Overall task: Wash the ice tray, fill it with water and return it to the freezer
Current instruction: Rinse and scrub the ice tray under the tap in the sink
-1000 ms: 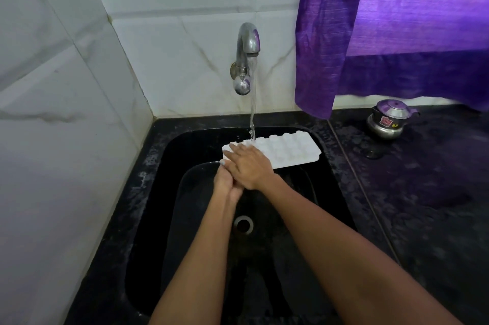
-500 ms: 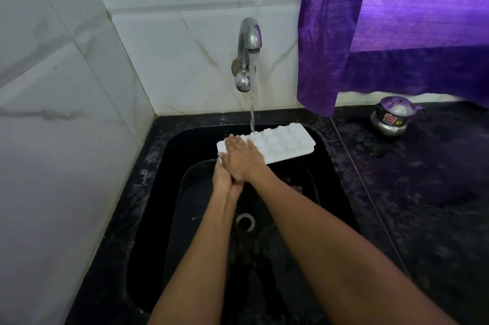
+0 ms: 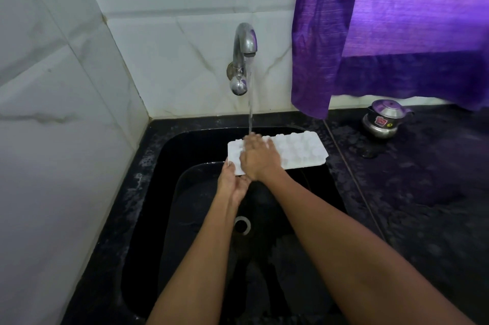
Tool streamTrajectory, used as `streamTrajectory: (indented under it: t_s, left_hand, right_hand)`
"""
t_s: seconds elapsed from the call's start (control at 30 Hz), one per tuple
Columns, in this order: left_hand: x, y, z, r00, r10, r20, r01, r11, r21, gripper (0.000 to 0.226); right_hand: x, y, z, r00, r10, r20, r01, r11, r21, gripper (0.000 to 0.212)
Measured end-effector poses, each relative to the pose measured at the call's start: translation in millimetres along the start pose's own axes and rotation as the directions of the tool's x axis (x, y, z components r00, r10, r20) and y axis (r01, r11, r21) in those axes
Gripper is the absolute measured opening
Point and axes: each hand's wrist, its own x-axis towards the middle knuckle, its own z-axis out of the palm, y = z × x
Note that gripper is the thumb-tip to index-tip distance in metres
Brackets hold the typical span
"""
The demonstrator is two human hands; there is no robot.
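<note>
While water runs in a thin stream from the metal tap on the tiled wall, the white ice tray is held over the far end of the black sink, its bumpy underside turned up and its long side running left to right, slightly tilted. The stream lands right at the fingertips of the right hand, which lies flat across the left part of the tray with the fingers spread and fairly straight, pressing on the bumps; that hand looks a little blurred. The left hand sits below and just nearer, gripping the tray's near left corner from underneath, with the thumb up against the tray's edge; how its other fingers lie under the tray I cannot tell. Both forearms reach in from the near side and the two hands touch at the wrist.

Down in the basin the round drain shows between the arms. The black counter stretches off to the right, speckled with wet marks, and a small steel pot with a lid and a red label stands on it near the wall. A purple curtain hangs above, its lower corner dropping beside the tap.
</note>
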Motion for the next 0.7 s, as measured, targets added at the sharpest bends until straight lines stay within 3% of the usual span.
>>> streamTrajectory:
  t_s: [0.1,0.17,0.3,0.43,0.5,0.57,0.63,0.7]
  left_hand:
    - [-3,-4,3,0.999,-0.035,0.023,0.034,0.998,0.055,0.043]
    - [-1,-1,2,1.0,0.005,0.0,-0.005,1.0,0.017,0.041]
    - [2,23,-11,0.991,0.099,-0.087,-0.103,0.994,-0.046,0.037]
    - [-6,41,-24,0.976,0.18,-0.125,-0.18,0.984,0.015,0.036]
    - [-10,41,-22,0.977,0.184,-0.106,-0.183,0.983,0.021,0.035]
    - [-13,37,-20,0.979,0.18,-0.096,-0.18,0.984,0.011,0.035]
    - [-13,35,-21,0.977,0.18,-0.111,-0.178,0.984,0.027,0.035]
    - [-14,38,-27,0.978,0.173,-0.116,-0.17,0.985,0.039,0.036]
  right_hand:
    - [-4,-3,1,0.979,-0.2,0.032,0.199,0.98,0.015,0.056]
    - [-5,4,2,0.98,-0.198,0.022,0.198,0.98,-0.005,0.057]
    - [-2,36,-2,0.996,0.07,0.054,-0.073,0.995,0.064,0.069]
    - [-5,40,0,0.937,0.325,0.128,-0.34,0.933,0.115,0.082]
    - [-6,17,4,0.962,0.265,0.062,-0.27,0.956,0.111,0.084]
    - [-5,-13,8,0.998,0.055,0.001,-0.055,0.989,0.139,0.076]
    - [-7,-34,10,0.99,-0.137,0.021,0.133,0.981,0.14,0.07]
    - [-8,-34,11,0.976,-0.212,0.057,0.202,0.968,0.147,0.069]
